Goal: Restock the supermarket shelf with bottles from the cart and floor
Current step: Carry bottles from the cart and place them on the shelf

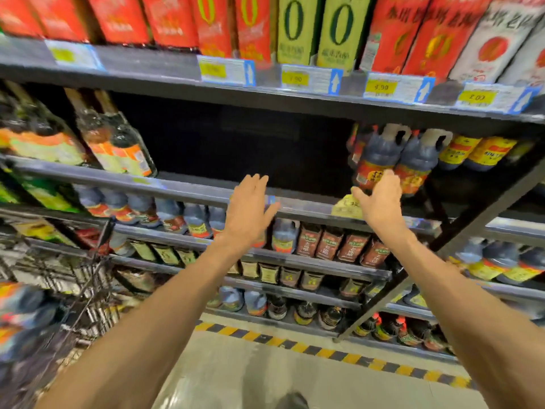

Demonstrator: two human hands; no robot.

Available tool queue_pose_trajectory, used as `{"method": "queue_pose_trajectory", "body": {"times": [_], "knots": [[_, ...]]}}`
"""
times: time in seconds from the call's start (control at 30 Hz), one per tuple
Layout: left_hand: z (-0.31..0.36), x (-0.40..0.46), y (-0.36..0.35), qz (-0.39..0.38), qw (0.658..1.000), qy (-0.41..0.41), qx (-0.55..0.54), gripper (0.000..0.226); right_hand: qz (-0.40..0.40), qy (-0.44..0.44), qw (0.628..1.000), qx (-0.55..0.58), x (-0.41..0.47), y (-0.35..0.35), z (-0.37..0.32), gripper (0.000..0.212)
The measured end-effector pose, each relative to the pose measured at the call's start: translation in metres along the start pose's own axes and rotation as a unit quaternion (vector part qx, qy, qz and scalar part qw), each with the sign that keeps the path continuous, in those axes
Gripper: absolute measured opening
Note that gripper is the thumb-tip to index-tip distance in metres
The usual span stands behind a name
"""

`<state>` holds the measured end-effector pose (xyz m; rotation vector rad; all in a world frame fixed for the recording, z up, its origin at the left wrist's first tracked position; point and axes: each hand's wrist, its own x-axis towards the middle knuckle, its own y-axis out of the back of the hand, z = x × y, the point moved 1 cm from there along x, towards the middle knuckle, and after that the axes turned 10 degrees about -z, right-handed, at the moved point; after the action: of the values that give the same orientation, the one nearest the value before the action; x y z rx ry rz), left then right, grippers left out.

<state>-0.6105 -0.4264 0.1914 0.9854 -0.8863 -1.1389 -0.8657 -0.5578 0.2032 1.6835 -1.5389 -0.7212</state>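
Both arms reach toward the middle shelf [206, 191], which has a wide dark gap between its bottle groups.

Left hand [250, 208]: fingers straight and together, palm away from the camera, holding nothing, in front of the shelf's front rail at the gap.

Right hand [380, 196]: fingers loosely spread, thumb out to the left, at the lower part of a dark jug [380, 154] with a red label at the right edge of the gap. Fingertips overlap the label; cannot tell if they touch it. No grip visible.

A second jug [418, 160] of the same kind sits just right of it, then yellow-labelled bottles [477, 152]. Tall dark bottles [118, 143] with orange labels stand at the left end of that shelf.

Top shelf carries red and green cartons [318, 28] above yellow price tags [295, 78].

Wire cart [73, 276] at lower left, blurred, with more bottles [20, 314] in it. Lower shelves are full of jugs and brown pouches [333, 245]. Yellow-black striped tape [324, 351] runs along the floor at the shelf base.
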Motion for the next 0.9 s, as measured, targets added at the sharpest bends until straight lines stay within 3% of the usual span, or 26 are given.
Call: {"method": "queue_pose_trajectory", "body": {"times": [0.2, 0.47, 0.77, 0.9], "knots": [[-0.122, -0.083, 0.036, 0.023, 0.995, 0.088, 0.038, 0.073, -0.088, 0.213, 0.965, -0.126, -0.067, -0.062, -0.129, 0.089], [-0.289, -0.256, 0.081, 0.041, 0.966, 0.253, 0.037, 0.076, -0.170, 0.427, 0.859, -0.226, -0.174, -0.184, -0.297, 0.088], [-0.412, -0.472, 0.091, 0.110, 0.888, 0.447, -0.015, 0.086, -0.251, 0.602, 0.717, -0.248, -0.322, -0.328, -0.451, 0.092], [-0.444, -0.551, 0.069, 0.128, 0.841, 0.524, -0.047, 0.073, -0.303, 0.656, 0.649, -0.239, -0.382, -0.394, -0.492, 0.089]]}}
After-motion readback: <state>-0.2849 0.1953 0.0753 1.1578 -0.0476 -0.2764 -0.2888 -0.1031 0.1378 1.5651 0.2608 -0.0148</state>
